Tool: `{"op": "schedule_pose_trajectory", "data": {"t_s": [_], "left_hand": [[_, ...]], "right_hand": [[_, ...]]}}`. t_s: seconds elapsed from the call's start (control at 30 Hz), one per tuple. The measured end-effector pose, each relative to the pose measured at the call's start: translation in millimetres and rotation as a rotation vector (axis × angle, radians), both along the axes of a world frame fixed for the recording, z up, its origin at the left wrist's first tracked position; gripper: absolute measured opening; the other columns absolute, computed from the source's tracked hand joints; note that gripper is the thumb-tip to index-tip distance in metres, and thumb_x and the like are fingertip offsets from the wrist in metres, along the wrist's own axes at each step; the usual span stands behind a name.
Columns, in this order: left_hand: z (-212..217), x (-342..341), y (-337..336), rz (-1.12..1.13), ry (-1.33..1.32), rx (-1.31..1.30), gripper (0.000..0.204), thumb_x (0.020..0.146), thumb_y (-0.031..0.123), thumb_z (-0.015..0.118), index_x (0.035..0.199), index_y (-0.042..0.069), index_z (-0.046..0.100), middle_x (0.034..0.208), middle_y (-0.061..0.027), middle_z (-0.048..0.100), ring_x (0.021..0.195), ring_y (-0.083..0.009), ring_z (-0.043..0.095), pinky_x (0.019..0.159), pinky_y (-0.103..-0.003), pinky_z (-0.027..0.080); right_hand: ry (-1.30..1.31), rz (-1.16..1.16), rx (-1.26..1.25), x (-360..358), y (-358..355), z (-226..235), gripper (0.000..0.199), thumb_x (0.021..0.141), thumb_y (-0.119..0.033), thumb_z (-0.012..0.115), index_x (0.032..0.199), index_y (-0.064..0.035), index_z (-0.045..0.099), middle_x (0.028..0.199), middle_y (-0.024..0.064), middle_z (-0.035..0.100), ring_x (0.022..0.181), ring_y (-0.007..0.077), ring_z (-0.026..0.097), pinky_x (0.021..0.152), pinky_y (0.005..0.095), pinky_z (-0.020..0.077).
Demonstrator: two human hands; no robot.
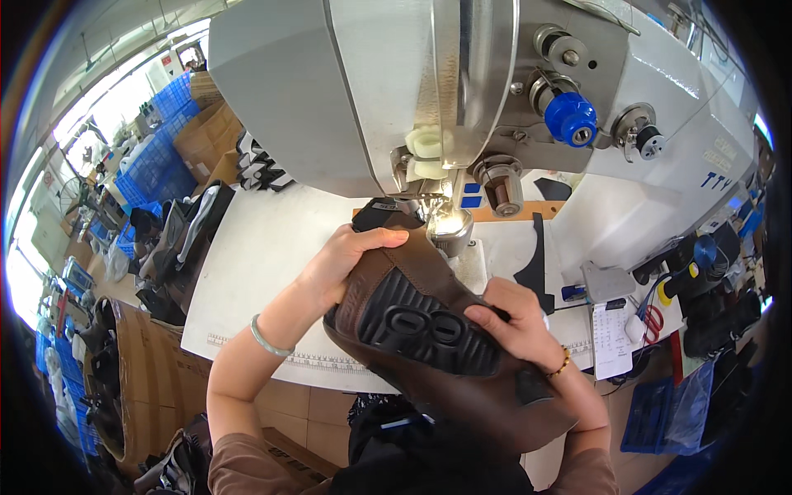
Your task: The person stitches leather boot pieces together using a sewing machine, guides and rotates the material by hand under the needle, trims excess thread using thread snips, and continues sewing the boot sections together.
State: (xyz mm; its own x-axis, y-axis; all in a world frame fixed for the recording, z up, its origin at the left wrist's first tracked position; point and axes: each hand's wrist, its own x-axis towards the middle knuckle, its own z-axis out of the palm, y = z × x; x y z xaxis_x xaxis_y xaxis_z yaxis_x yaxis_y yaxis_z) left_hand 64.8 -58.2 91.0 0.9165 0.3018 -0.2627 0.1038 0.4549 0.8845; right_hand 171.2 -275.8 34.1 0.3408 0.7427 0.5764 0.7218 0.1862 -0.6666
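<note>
Both my hands grip a brown leather boot upper (pixel 511 412) with a ribbed black panel (pixel 392 322) that carries two raised oval loops. At its upper left edge, my left hand (pixel 342 260) is closed, with the thumb lying on top of the leather. My right hand (pixel 520 322) pinches the right edge, thumb over the black panel and fingers mostly hidden beneath. The upper's far end reaches the lit needle area (pixel 445 219) of a grey sewing machine (pixel 388 74). Whether the needle is in the leather cannot be made out.
Under the machine is a white table (pixel 247 264) with a ruler strip along its front edge. At right are red-handled scissors (pixel 652 323), a paper sheet (pixel 611 342) and a black cut piece (pixel 535 268). Cardboard boxes (pixel 157 379) and blue crates (pixel 161 169) stand at left.
</note>
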Motion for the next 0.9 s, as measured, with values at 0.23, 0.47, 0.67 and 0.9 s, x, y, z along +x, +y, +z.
{"op": "schedule_pose_trajectory", "data": {"t_s": [0.23, 0.47, 0.67, 0.9], "left_hand": [[2, -3, -18, -0.005, -0.075, 0.031, 0.020, 0.080, 0.003, 0.061, 0.098, -0.004, 0.059, 0.091, -0.0079, 0.063, 0.078, -0.0138, 0.062, 0.068, -0.026, 0.051], [2, -2, -24, 0.131, -0.024, 0.058, 0.010, 0.080, 0.001, 0.061, 0.088, -0.005, 0.062, 0.082, -0.0056, 0.063, 0.072, -0.0102, 0.059, 0.060, -0.024, 0.048], [2, 4, -23, 0.169, -0.019, 0.033, 0.008, 0.078, 0.001, 0.063, 0.083, -0.006, 0.062, 0.079, -0.0050, 0.062, 0.068, -0.0093, 0.058, 0.057, -0.023, 0.046], [4, 8, -20, 0.161, -0.046, 0.145, 0.009, 0.077, 0.002, 0.064, 0.084, -0.004, 0.062, 0.078, -0.0038, 0.061, 0.067, -0.0083, 0.056, 0.057, -0.023, 0.044]], "right_hand": [[0.027, 0.178, -0.094, 38, -9, 13, 0.031, 0.080, -0.017, 0.066, 0.064, 0.0001, 0.045, 0.058, 0.0092, 0.038, 0.053, 0.0238, 0.037, 0.049, 0.0327, 0.0309], [0.116, 0.223, -0.102, 47, -5, 11, 0.039, 0.081, -0.020, 0.064, 0.062, -0.0006, 0.036, 0.057, 0.0075, 0.031, 0.053, 0.0217, 0.033, 0.050, 0.0331, 0.0267], [0.023, 0.217, -0.138, 55, -3, 13, 0.034, 0.082, -0.018, 0.064, 0.063, 0.0002, 0.043, 0.058, 0.0086, 0.036, 0.053, 0.0218, 0.036, 0.050, 0.0329, 0.0305], [0.104, 0.220, -0.134, 57, -1, 11, 0.034, 0.083, -0.019, 0.063, 0.064, 0.0004, 0.043, 0.058, 0.0088, 0.036, 0.053, 0.0209, 0.035, 0.051, 0.0320, 0.0313]]}}
